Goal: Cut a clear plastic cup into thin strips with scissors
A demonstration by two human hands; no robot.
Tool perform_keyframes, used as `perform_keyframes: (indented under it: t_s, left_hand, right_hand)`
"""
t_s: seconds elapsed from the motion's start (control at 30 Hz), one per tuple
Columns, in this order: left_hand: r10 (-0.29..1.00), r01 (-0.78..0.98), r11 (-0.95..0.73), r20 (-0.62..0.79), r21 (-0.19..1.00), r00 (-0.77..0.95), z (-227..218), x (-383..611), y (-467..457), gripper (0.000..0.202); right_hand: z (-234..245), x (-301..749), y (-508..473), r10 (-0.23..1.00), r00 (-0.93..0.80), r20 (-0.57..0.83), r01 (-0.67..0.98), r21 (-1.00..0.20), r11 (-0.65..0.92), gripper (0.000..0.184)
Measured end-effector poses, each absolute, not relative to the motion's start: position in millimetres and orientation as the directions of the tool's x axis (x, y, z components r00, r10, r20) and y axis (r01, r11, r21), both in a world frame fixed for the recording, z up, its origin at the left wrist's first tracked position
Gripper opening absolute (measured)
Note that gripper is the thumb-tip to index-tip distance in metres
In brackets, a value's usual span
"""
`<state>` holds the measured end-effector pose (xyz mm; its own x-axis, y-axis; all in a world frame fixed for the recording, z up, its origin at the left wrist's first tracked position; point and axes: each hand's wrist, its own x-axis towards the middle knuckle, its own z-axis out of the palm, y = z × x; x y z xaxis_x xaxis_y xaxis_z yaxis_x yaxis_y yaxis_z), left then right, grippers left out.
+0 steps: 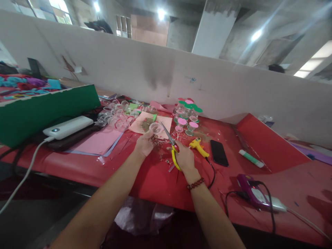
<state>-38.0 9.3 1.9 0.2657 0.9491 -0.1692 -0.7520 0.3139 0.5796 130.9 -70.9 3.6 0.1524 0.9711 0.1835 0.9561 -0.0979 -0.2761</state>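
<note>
My left hand [144, 143] is closed around a small clear plastic cup [155, 128], held just above the red table [155, 176]. My right hand [183, 158] grips yellow-handled scissors [169, 140], whose blades point up and left and reach the cup's rim. Small white scraps lie on the table under both hands. A bead bracelet circles my right wrist.
A yellow glue gun [198, 146] and a black phone [219, 153] lie right of my hands. Several clear cups [116, 116], pink paper [97, 141], a white power bank [67, 127], a glue stick [251, 158] and a purple device [250, 190] sit around. A white partition wall stands behind.
</note>
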Motion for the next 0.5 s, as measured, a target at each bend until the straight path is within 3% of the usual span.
perform_keyframes:
  t_s: [0.5]
  left_hand:
    - [0.954, -0.752, 0.300, -0.171, 0.586, 0.247, 2.7, -36.7, 10.0, 0.030]
  right_hand:
    - [1.4, 132.8, -69.3, 0.968, 0.165, 0.189, 0.965, -0.235, -0.119, 0.046]
